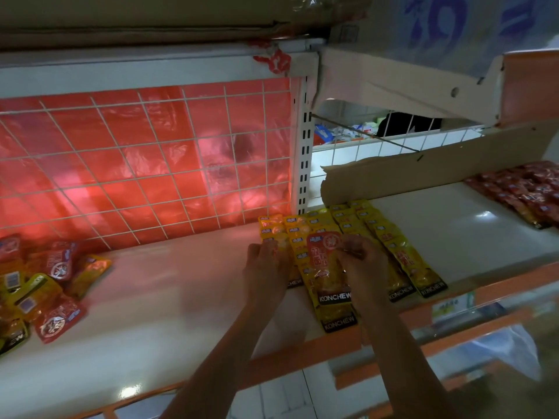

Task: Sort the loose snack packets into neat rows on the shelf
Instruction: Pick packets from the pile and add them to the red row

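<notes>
Snack packets [375, 228] are lying in groups across the white shelf [169, 300], which is filling most of the view, its orange front edge running just under the person's forearms. Behind it a red plastic sheet [136, 164] is glowing through a wire grid [169, 140]. To the right a cardboard strip [423, 167] is leaning along the back, boxing in the far end of the rows. The yellow rows [302, 228] are sitting mid-shelf, overlapping like tiles. A loose pile [39, 285] of red and yellow packets is waiting well apart at the left end, and red packets [520, 192] are filling the far right.

The right hand [363, 264] is pinching the top packet [328, 267] near its upper right edge with curled fingers. The left hand [266, 261] is resting on the leftmost row, and blur is hiding whether it is gripping or only pressing.

The step appears to be seating this packet. It is lying slightly askew, so it is asking to be squared to its neighbours' edges while the left hand is steadying the stack. Slick film and the close shelf edge are likely making slipping the main risk.
</notes>
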Demonstrator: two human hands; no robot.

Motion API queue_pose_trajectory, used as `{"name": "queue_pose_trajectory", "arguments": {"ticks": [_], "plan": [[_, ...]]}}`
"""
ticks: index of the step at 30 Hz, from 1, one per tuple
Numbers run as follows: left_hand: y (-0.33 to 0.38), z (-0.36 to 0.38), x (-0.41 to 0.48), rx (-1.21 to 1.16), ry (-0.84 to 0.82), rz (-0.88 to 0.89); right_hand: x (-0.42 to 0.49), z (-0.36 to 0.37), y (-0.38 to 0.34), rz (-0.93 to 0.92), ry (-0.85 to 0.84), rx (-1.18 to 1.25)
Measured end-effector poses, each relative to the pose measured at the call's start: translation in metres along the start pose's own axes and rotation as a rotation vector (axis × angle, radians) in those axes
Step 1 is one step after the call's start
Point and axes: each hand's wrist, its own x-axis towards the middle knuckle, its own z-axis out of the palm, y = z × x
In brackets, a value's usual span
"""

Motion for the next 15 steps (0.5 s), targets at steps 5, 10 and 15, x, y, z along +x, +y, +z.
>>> {"name": "queue_pose_trajectory", "arguments": {"ticks": [5, 10, 15], "plan": [[0.029, 0.015, -0.016, -0.124, -0.068, 0.154, 0.000, -0.011, 0.003, 0.023, 0.038, 0.019], [0.071, 0.034, -0.031, -0.368, -0.297, 0.016, 0.009, -0.048, 0.005, 0.036, 0.076, 0.071], [0.113, 0.079, -0.038, -0.467, -0.419, -0.063, 0.034, -0.105, 0.000, 0.054, 0.120, 0.113]]}}
